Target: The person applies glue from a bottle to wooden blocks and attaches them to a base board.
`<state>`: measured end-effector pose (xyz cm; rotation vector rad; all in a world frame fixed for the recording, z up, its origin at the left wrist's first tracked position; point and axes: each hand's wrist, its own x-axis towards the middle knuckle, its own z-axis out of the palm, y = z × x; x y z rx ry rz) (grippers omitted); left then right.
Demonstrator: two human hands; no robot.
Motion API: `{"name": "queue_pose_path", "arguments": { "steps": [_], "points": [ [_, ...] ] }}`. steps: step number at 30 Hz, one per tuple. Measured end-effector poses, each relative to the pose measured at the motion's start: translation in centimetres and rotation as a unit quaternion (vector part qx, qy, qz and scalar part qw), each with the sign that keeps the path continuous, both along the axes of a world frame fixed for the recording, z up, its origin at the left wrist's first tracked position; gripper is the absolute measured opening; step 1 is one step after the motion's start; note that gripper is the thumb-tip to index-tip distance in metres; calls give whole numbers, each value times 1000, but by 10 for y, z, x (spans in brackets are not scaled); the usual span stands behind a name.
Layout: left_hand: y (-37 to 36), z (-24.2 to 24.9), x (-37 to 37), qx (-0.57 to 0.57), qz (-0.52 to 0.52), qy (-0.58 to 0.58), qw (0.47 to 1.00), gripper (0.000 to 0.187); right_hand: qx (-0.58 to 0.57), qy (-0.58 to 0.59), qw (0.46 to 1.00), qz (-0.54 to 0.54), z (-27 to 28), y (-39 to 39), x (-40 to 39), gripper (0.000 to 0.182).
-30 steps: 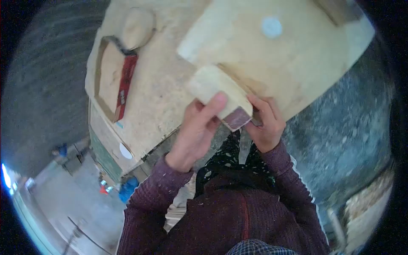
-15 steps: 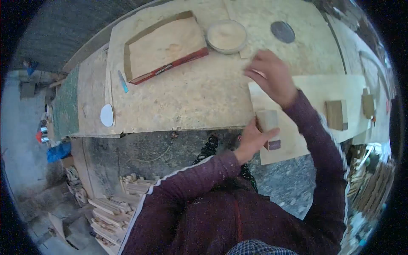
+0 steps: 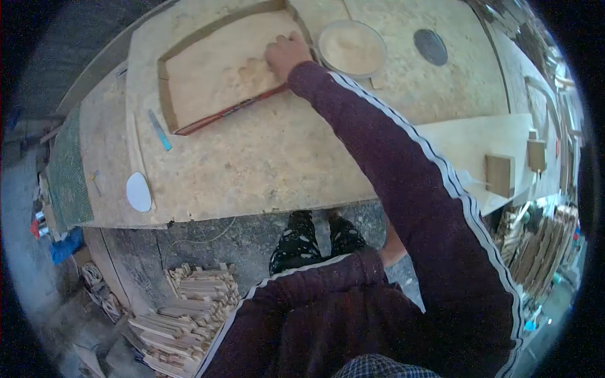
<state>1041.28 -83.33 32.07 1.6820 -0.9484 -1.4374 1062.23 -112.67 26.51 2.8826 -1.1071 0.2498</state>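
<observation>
My right hand (image 3: 288, 53) is over the right end of a shallow cardboard box (image 3: 217, 116) of pale, fine powder (image 3: 220, 60). Its fingers curl down at the powder, which is dented beside them; whatever they grip is hidden. Just right of the box stands a round tub (image 3: 351, 49) holding similar powder. My left hand (image 3: 393, 246) is low beside the table's front edge, mostly covered by my right sleeve, so its fingers and anything in them cannot be seen.
A light sheet (image 3: 469, 135) lies on the right, with wooden blocks (image 3: 500, 176) on it. A dark disc (image 3: 431, 47) is at the back. A blue-handled tool (image 3: 160, 131) and white oval piece (image 3: 139, 192) lie left. Wood strips (image 3: 195, 302) are stacked below.
My right hand has moved left from above the sheet into the powder box. The left hand and the block it held have gone behind my right arm; the view has shifted slightly.
</observation>
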Motion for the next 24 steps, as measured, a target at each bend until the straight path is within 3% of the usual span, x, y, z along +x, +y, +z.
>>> {"name": "queue_pose_path", "arguments": {
  "steps": [5, 9, 11, 13, 15, 17, 21, 23, 24],
  "points": [
    [-16, 2, -6, -3, 16, 9, 1000, 77, 55, -108, 991, 65, 18, -7, -28, 19],
    [-27, 12, -5, 21, 39, 172, 984, 79, 182, -252, 944, 111, 92, 38, -129, 24],
    [-20, -10, -13, 15, 39, 169, 985, 76, 128, -350, 920, 119, 106, 71, -204, 21],
    [-19, -16, -16, 6, 43, 162, 986, 73, 223, -382, 897, 10, 125, 115, -285, 16],
    [-24, -3, -13, 28, 44, 276, 960, 65, 253, -391, 868, -172, 108, 162, -351, 13],
    [-26, 4, -10, 50, 25, 264, 963, 60, 277, -392, 831, -281, 86, 206, -391, 10],
    [-27, 7, -14, 100, 32, 228, 968, 52, 231, -372, 836, -329, 30, 252, -422, 8],
    [-26, 6, -16, 109, 33, 213, 970, 50, 165, -319, 895, -264, 18, 255, -417, 9],
    [-26, 6, -18, 110, 46, 208, 971, 48, 142, -331, 894, -267, 10, 257, -412, 11]
  ]
}}
